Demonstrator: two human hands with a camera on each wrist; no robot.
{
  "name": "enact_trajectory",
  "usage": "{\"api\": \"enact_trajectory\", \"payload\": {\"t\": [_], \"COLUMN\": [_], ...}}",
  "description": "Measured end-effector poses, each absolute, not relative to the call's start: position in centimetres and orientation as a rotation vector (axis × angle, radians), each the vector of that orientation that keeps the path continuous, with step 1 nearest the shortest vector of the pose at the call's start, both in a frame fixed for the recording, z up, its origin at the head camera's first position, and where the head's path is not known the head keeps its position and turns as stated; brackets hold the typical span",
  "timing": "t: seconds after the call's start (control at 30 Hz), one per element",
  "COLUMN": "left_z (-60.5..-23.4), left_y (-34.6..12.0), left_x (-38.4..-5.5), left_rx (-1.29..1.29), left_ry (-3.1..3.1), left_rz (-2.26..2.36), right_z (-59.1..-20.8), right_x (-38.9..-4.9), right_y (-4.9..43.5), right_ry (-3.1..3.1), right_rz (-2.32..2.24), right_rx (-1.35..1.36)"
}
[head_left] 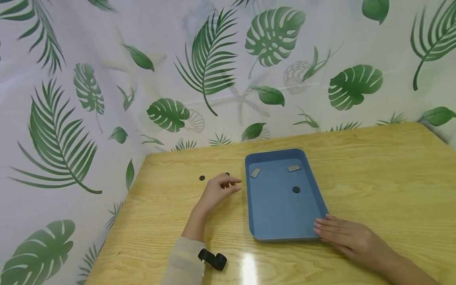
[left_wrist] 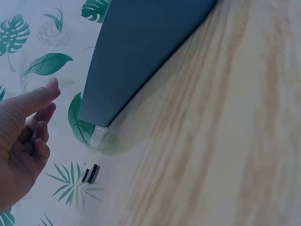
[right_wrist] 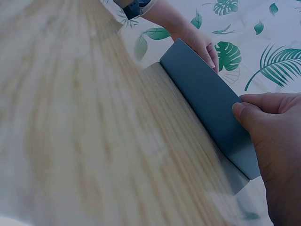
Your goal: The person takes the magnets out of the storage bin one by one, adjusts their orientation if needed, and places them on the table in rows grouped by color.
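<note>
A blue tray (head_left: 281,213) lies on the wooden table, holding two small grey rectangular pieces (head_left: 255,173) and one dark round disc (head_left: 296,190). My right hand (head_left: 352,239) is at the tray's near right corner; in the right wrist view its thumb (right_wrist: 247,113) presses the outer wall while a finger reaches over the rim. Just left of the tray, above the table, is my left hand (head_left: 219,190). Its fingers are loosely bent, with a gap between thumb and forefinger and nothing seen in them. Beyond it lies a dark disc (head_left: 227,174), partly hidden by the hand.
Another dark disc (head_left: 202,178) lies further left on the table (head_left: 160,206). A leaf-patterned cloth (head_left: 228,79) hangs behind the table and along its left side. A black band with a small device (head_left: 213,259) is on the left wrist.
</note>
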State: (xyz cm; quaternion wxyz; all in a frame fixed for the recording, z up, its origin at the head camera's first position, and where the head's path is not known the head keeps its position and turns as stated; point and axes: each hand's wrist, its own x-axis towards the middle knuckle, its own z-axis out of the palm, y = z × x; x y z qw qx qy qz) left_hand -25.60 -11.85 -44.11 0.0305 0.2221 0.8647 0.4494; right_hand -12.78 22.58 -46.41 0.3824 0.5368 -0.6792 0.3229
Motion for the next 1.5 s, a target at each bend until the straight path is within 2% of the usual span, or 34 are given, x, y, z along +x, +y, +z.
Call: {"api": "enact_trajectory", "payload": {"t": [0.27, 0.63, 1.07, 1.5], "left_z": [-42.2, -40.7, -40.5, -40.7], "left_y": [-10.8, -8.6, -5.7, -2.0], "left_x": [-26.6, -29.1, -30.7, -30.9], "left_rx": [0.79, 0.735, 0.67, 0.608], "left_ry": [2.654, 2.428, 2.328, 2.338], "left_rz": [1.257, 1.26, 1.224, 1.187], "right_z": [-46.5, -46.8, -46.9, -46.5], "right_x": [-12.8, -12.9, -12.9, -13.0], "right_y": [22.5, 22.6, 22.6, 23.0], "right_ry": [-1.73, -1.734, -1.747, -1.789], "right_rz": [0.82, 0.822, 0.808, 0.812], "right_rx": [1.366, 1.37, 1.356, 1.362]}}
